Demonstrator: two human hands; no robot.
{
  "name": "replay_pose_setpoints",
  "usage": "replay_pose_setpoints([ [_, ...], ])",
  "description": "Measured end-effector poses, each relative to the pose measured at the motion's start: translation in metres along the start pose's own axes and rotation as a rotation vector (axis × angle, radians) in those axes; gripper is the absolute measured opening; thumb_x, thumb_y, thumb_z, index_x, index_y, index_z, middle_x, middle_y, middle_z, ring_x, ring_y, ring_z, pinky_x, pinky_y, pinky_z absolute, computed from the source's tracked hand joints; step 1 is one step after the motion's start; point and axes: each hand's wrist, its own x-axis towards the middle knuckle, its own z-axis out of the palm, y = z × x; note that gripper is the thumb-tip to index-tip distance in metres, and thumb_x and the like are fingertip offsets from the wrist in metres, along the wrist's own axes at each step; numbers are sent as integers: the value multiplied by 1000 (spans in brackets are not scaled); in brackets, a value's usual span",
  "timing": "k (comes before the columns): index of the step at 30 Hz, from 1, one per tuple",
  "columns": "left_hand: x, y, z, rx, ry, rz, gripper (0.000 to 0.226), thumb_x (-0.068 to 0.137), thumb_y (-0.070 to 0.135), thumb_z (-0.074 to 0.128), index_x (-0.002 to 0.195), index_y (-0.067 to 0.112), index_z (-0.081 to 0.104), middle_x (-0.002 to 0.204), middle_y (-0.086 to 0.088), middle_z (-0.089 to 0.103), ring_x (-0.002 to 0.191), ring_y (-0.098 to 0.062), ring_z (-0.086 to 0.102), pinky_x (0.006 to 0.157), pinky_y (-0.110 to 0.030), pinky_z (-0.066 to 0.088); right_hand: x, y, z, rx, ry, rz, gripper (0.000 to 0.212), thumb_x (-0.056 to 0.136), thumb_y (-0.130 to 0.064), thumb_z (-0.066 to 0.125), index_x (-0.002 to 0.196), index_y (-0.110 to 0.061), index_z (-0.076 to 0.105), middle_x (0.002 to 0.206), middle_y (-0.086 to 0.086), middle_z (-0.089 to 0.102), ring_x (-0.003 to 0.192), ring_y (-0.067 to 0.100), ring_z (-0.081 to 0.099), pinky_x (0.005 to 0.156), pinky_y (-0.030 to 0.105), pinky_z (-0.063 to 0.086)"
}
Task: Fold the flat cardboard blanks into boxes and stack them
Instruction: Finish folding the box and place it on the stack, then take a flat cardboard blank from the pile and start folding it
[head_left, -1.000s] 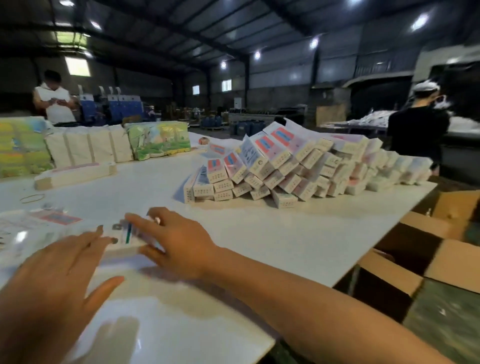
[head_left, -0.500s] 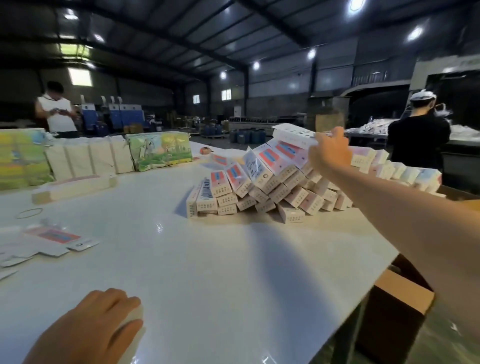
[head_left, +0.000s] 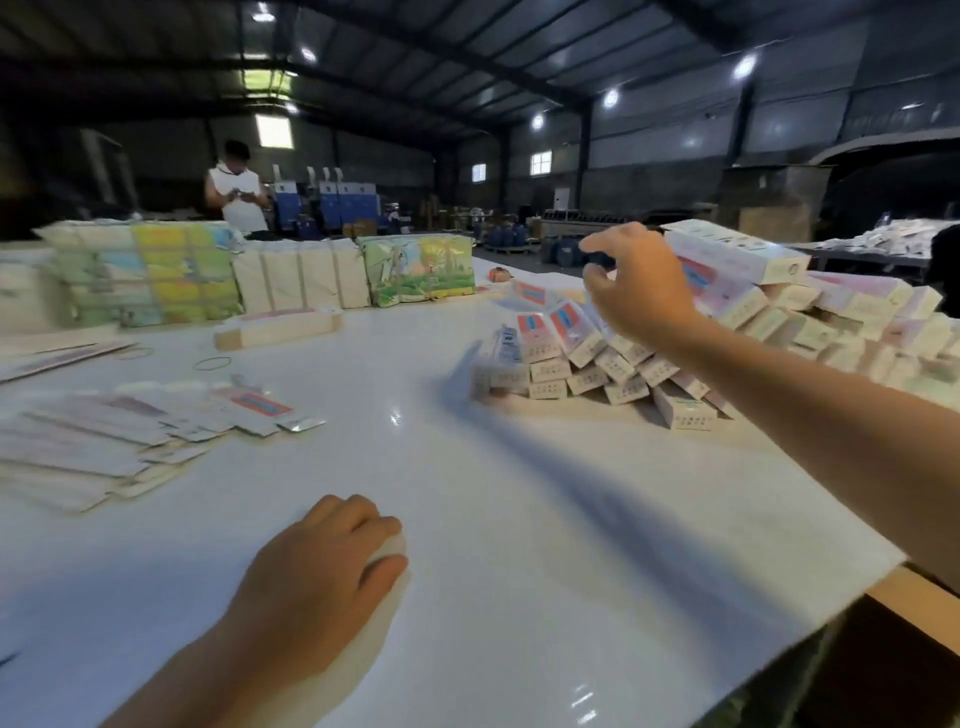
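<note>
Since half a second ago my right hand (head_left: 636, 291) has released the box (head_left: 737, 254) atop the stack (head_left: 675, 358), fingers open; left hand (head_left: 322, 566) lies curled on the desk (head_left: 519, 519), grasp uncertain. Overhang risks sliding.

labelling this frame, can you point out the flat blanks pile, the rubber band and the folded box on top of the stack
flat blanks pile (head_left: 93, 441), head view, on the pale top sheets at the left
rubber band (head_left: 212, 363), head view, on the loop's near edge
folded box (head_left: 737, 254), head view, on its long side face, atop the stack
</note>
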Motion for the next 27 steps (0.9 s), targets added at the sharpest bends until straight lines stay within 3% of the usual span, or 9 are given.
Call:
replay_pose_setpoints([
  [2, 1, 3, -3, -18, -17, -52, 54, 80, 48, 21, 97, 28, 68, 96, 13, 60, 93, -9, 56, 74, -17, 35, -37, -45, 30, 166, -186, -125, 26, 93, -19, 51, 114, -17, 67, 118, 3, 65, 99, 15, 54, 85, 33, 45],
  [4, 2, 2, 0, -15, -85, -113, 73, 76, 55, 6, 117, 28, 60, 115, 10, 55, 111, -12, 47, 84, -20, 34, -80, -81, 63, 211, -421, -200, 23, 92, -20, 51, 105, -19, 71, 111, 0, 69, 94, 17, 60, 83, 33, 48],
  [5, 2, 1, 1, -8, -99, -128, 72, 78, 56, 6, 122, 28, 57, 120, 9, 53, 114, -12, 43, 87, -23, 34, -100, -94, 78, 189, -521, -220, 22, 92, -21, 51, 101, -19, 71, 108, 1, 69, 96, 21, 61, 84, 34, 49],
  [7, 2, 0, 2, -13, -111, -127, 52, 92, 50, 26, 125, 25, 56, 122, 4, 53, 115, -16, 42, 89, -28, 36, -130, -107, 101, 122, -622, -262, 24, 91, -24, 48, 93, -17, 71, 103, 4, 66, 97, 25, 58, 83, 36, 46],
  [9, 3, -1, 4, -37, -106, -128, 39, 95, 41, 41, 124, 20, 57, 121, -1, 53, 114, -19, 42, 89, -33, 38, -141, -108, 113, 107, -596, -294, 26, 92, -26, 46, 92, -17, 70, 100, 3, 62, 97, 24, 55, 81, 34, 44],
  [17, 6, -1, 0, -122, -178, -203, 31, 96, 34, 45, 118, 20, 62, 125, -5, 53, 115, -25, 42, 92, -37, 36, -141, -95, 125, 237, -518, -318, 14, 86, -12, 61, 85, -21, 72, 90, -2, 60, 84, 19, 51, 71, 32, 38],
  [20, 8, -15, -18, -276, -135, -365, 27, 93, 35, 50, 112, 22, 66, 118, -4, 58, 110, -24, 52, 91, -35, 42, -141, -89, 130, 268, -478, -348, 19, 81, -8, 64, 77, -25, 71, 84, -2, 62, 76, 22, 54, 67, 35, 42],
  [23, 12, -60, -52, -309, -115, -556, 25, 91, 35, 52, 107, 20, 66, 116, 0, 60, 105, -21, 55, 85, -31, 45, -138, -85, 137, 285, -444, -403, 21, 83, -29, 52, 73, -26, 70, 77, -1, 62, 67, 25, 61, 62, 38, 49],
  [27, -4, -156, -109, 67, -141, -756, 31, 91, 31, 49, 116, 17, 61, 120, -3, 58, 104, -23, 54, 84, -33, 47, -136, -76, 152, 287, -527, -365, 42, 91, -36, 35, 82, -22, 73, 96, 3, 69, 83, 26, 65, 80, 10, 36],
])
